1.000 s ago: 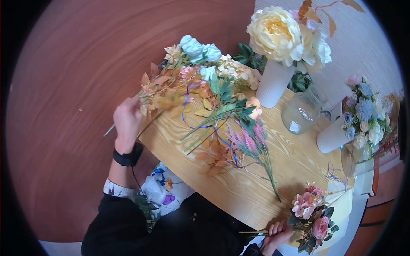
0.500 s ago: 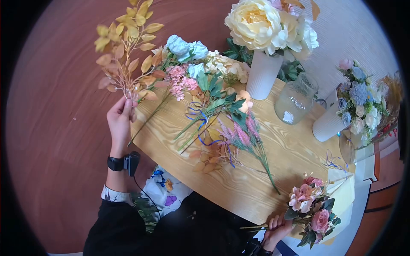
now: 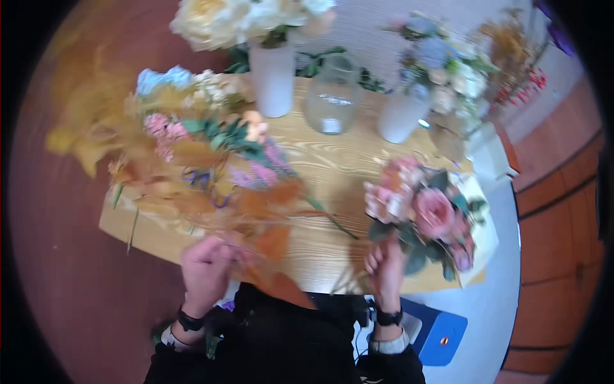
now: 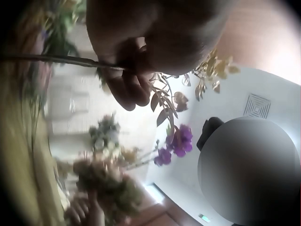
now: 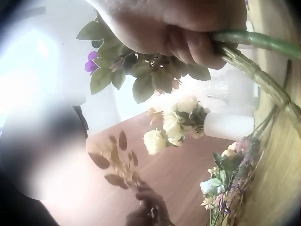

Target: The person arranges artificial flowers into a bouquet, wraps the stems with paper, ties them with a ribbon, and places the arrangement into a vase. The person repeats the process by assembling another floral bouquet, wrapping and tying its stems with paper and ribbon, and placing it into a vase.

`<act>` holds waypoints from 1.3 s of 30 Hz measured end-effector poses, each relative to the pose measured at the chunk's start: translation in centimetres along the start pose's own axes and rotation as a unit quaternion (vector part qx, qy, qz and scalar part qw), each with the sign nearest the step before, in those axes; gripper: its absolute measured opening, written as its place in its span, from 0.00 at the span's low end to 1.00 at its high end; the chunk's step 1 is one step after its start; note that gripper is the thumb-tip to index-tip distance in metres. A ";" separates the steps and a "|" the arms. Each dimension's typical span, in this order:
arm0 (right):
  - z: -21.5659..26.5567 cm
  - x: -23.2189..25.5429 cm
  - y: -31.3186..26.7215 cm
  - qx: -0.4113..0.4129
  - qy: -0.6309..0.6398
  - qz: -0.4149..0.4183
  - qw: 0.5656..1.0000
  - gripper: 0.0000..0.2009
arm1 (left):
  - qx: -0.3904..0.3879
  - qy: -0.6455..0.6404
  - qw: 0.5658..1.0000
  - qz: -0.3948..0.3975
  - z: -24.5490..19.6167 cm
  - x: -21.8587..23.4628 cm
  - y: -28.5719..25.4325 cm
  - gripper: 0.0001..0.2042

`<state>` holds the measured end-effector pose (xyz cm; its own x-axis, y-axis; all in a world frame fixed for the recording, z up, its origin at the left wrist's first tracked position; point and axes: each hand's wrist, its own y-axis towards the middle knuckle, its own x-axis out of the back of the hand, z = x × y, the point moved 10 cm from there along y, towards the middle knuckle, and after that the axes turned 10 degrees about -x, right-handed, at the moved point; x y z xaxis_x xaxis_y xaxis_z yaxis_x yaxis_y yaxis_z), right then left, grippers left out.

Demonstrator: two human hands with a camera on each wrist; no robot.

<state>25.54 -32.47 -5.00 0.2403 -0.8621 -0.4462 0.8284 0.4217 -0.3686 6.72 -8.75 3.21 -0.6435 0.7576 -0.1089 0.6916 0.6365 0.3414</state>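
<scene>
In the head view my left hand (image 3: 208,269) grips a branch of yellow and orange leaves (image 3: 275,242), blurred and spread over the left part of the table. Its thin brown stem (image 4: 70,60) runs out past the fingers in the left wrist view. On the other side, my right hand (image 3: 385,269) holds a bunch of pink artificial flowers (image 3: 433,214) with dark green leaves, near the table's front edge. The right wrist view shows its thick green stems (image 5: 263,41) coming out of the curled fingers.
On the wooden table (image 3: 326,256) lie loose flower stems, among them pale blue flowers (image 3: 163,80) and purple-pink spikes (image 3: 265,169). Behind them stand a white vase (image 3: 272,80) of cream flowers, a glass jar (image 3: 332,102) and another white vase (image 3: 400,118). A blue box (image 3: 444,336) is below, right.
My left hand has lifted the leafy branch from the pile and brought it rightward, closer to my body. The right hand has raised the pink bunch. The head view has swung right.
</scene>
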 end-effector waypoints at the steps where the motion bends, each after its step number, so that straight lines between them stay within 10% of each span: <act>1: 0.3 -0.5 0.4 0.002 -0.008 -0.002 1.000 0.18 | 0.024 0.062 0.995 0.069 0.4 -2.8 -0.1 0.06; 4: -2.9 3.6 3.7 0.092 -0.070 0.009 0.993 0.06 | 0.019 -0.057 0.994 0.090 0.7 -9.9 0.7 0.06; 9: -4.4 4.6 3.5 0.072 -0.067 0.056 0.994 0.19 | 0.042 -0.044 0.985 0.161 2.5 -15.1 1.2 0.04; 11: -3.4 4.7 3.0 0.131 -0.069 0.073 0.986 0.22 | -0.102 -0.037 0.982 0.155 3.1 -15.5 1.3 0.04; 13: -3.4 1.3 2.2 0.015 -0.112 0.120 0.986 0.16 | -0.057 0.087 0.982 0.160 3.3 -15.4 1.2 0.08; 18: -5.0 1.7 5.0 0.031 -0.155 0.132 0.978 0.19 | -0.086 -0.024 0.976 0.196 2.1 -16.7 1.6 0.04; 20: -6.6 1.3 5.4 -0.019 0.067 0.268 0.961 0.27 | -0.091 -0.024 0.972 0.214 2.2 -16.9 1.6 0.05; 23: -5.2 0.6 2.4 -0.013 0.062 0.260 0.963 0.26 | -0.096 -0.009 0.972 0.213 2.3 -17.0 1.6 0.05; 29: -5.1 3.6 3.1 0.050 -0.059 0.182 0.980 0.30 | -0.083 0.086 0.986 0.119 3.1 -13.7 1.8 0.05; 31: -4.5 6.5 4.8 0.092 -0.089 0.060 0.990 0.21 | -0.113 -0.065 0.990 -0.055 2.8 -10.4 2.9 0.06; 33: -6.4 4.9 5.4 -0.043 0.240 0.287 0.927 0.15 | -0.134 -0.079 0.986 -0.058 2.6 -10.0 3.3 0.08; 35: -2.8 0.1 2.0 -0.047 0.044 0.299 0.952 0.12 | -0.155 -0.093 0.982 -0.063 2.4 -9.5 3.5 0.09; 36: -1.5 5.1 2.7 0.136 0.043 0.057 0.988 0.12 | -0.135 -0.084 0.983 -0.087 2.9 -8.8 3.6 0.09; 39: -2.2 5.8 3.3 0.180 -0.039 0.064 0.981 0.15 | -0.096 -0.084 0.983 -0.134 3.4 -7.1 4.4 0.09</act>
<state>28.53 -35.47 -10.58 0.3799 -0.8331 -0.4020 0.9108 0.4129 0.0051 15.40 -10.82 2.31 -0.7199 0.5902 -0.3654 0.4199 0.7894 0.4477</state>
